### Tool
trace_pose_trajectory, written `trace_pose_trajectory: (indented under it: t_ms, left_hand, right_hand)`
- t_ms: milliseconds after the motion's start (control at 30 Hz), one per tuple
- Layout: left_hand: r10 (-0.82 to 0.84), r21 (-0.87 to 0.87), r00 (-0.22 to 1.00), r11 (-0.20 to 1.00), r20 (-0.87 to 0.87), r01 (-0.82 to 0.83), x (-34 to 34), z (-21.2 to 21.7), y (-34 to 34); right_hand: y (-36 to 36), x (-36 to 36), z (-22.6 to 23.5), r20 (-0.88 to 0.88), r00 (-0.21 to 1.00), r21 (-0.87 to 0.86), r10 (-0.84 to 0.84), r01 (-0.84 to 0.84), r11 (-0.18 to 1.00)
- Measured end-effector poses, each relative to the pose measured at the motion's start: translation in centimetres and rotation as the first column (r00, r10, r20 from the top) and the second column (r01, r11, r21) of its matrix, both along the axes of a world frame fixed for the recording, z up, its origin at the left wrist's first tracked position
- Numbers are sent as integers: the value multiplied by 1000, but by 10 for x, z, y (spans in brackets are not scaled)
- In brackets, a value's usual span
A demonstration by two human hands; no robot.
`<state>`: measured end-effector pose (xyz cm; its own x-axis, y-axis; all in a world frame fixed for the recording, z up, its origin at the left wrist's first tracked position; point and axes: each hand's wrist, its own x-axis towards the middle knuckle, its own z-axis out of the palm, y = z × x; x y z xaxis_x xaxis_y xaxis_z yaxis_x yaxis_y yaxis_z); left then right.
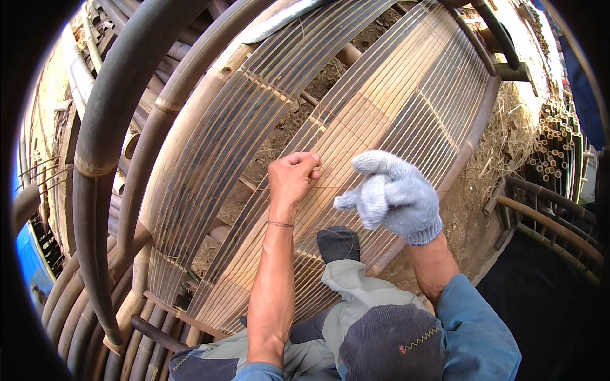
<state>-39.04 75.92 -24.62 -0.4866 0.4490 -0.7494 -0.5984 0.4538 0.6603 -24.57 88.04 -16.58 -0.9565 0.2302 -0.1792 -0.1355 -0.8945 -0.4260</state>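
My bare left hand (292, 180) is closed above the slatted bamboo panel (356, 133), its thumb and forefinger pinched on a thin brown strand (330, 188). The strand is fine and hard to follow toward the other hand. To its right is my right hand (397, 200) in a grey knitted glove. Its forefinger and thumb point left and stand apart, while the other fingers are curled and partly blurred. What those curled fingers hold is hidden. Long narrow slats, pale in the middle and dark toward the sides, lie below both hands.
Thick curved bamboo poles (105, 127) rise at the left. A dark foot (338, 244) rests by the slats. Cut bamboo tubes (554, 143) are stacked at the far right, past dry straw (508, 127). A black sheet (534, 292) lies at the lower right beside a bamboo frame (553, 232).
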Motion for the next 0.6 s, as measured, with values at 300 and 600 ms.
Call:
trace_pose_trajectory:
  t_ms: [300,600]
  left_hand:
    - [-341,136,936,927,-84,349,-6,60,-28]
    - [-452,248,889,872,74,423,-6,85,-55]
  right_hand:
    - [0,23,8,614,779,466,126,-487,738]
    - [-18,0,2,321,945,947,66,-320,-28]
